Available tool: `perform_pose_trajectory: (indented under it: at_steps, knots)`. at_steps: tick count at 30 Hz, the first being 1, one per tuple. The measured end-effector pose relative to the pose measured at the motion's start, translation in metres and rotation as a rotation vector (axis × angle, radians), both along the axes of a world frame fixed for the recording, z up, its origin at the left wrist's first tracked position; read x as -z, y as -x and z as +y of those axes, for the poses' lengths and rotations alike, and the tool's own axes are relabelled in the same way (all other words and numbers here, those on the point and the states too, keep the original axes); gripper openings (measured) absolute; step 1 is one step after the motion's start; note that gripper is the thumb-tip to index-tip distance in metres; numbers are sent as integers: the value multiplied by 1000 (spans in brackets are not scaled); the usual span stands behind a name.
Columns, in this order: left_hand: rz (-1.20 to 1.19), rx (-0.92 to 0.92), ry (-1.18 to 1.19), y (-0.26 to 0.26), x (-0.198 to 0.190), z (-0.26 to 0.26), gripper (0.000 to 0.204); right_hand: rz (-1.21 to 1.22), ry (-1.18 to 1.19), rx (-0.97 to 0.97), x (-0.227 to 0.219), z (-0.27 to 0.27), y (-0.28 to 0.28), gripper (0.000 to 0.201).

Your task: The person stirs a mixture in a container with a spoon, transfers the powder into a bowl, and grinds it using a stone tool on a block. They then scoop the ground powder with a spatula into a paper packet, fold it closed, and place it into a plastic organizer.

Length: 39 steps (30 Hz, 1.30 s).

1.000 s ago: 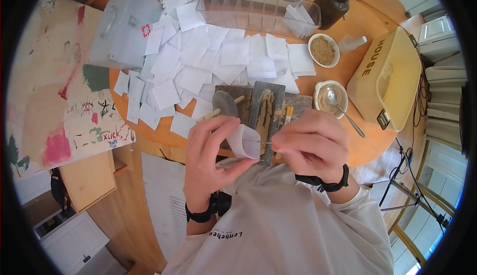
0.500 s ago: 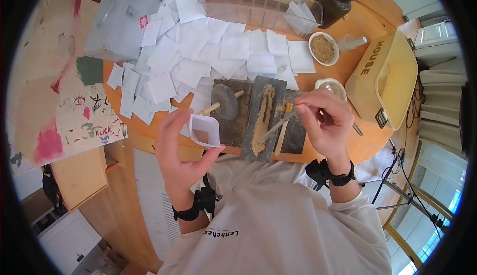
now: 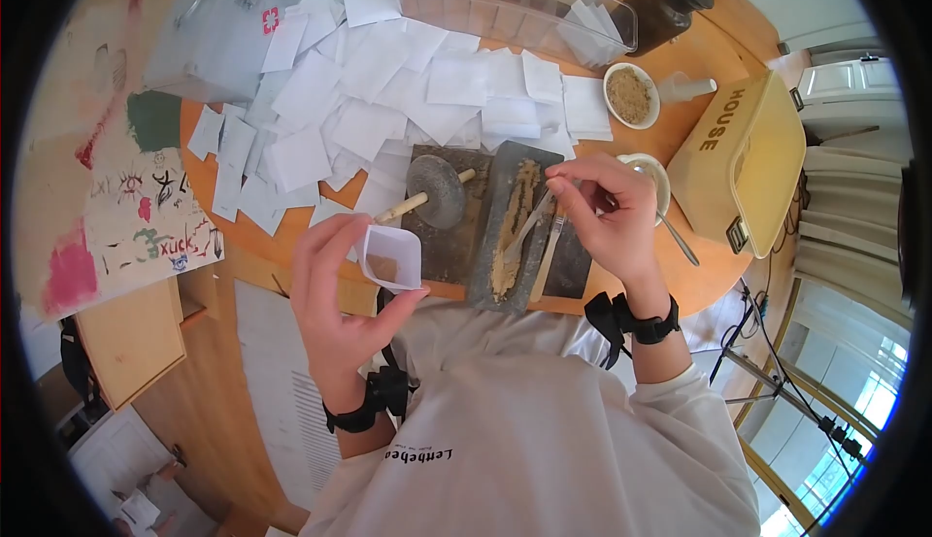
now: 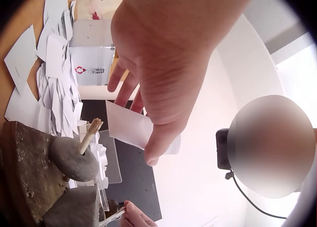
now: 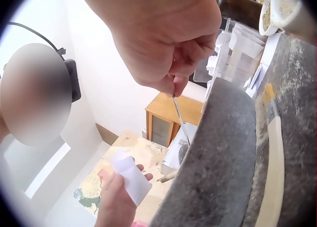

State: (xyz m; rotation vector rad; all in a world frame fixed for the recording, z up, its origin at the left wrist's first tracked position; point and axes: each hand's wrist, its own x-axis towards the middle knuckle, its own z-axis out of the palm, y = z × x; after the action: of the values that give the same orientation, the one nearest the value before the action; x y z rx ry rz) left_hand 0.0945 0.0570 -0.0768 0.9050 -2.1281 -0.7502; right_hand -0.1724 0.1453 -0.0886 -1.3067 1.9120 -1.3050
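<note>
My left hand [image 3: 335, 299] holds a small white paper packet [image 4: 130, 125] between thumb and fingers, its mouth spread wide. Some brown powder [image 3: 383, 267] lies inside it. With thumb and fingertips, my right hand [image 3: 614, 215] pinches a thin metal spatula [image 5: 180, 115]. The spatula's lower end reaches into the long grey stone trough [image 3: 482, 270], where more brown powder [image 3: 503, 280] runs along the groove. Left of the trough, a stone grinding wheel [image 3: 442, 183] with a wooden handle [image 3: 403, 209] rests on a dark stone slab [image 3: 437, 270].
A wooden-handled brush [image 5: 274, 152] lies right of the trough. Behind are many white packets [image 3: 427, 90], a clear divided box [image 3: 505, 3] and a dark jar [image 3: 670, 8]. To the right stand a powder bowl [image 3: 612, 115], a cup with a spoon [image 3: 684, 246] and a yellow bin [image 3: 694, 173].
One second ago both hands were close together, the packet near the right fingertips. The left hand has since moved left with the packet, and the right hand has brought the spatula into the trough.
</note>
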Motion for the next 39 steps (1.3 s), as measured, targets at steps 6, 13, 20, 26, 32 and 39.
perform_pose_trajectory:
  at_steps: [6, 13, 20, 26, 32, 39]
  knots:
    - [-3, -7, -14, -2, -1, -2, 69, 178, 204, 97, -5, -6, 8, 10]
    - [14, -8, -16, 0, -1, -2, 68, 201, 218, 52, -24, -2, 6, 11]
    - [-5, 8, -4, 4, -2, -3, 67, -48, 104, -219, -8, -4, -7, 12]
    - [-7, 28, 8, 5, -2, -4, 65, 100, 146, -23, -8, -18, 4, 10]
    - [-51, 42, 31, 3, -1, -4, 69, 162, 196, 10, -20, -25, 18, 10]
    - [-72, 47, 34, 3, -2, -5, 69, 167, 181, 46, -9, -28, 23, 10]
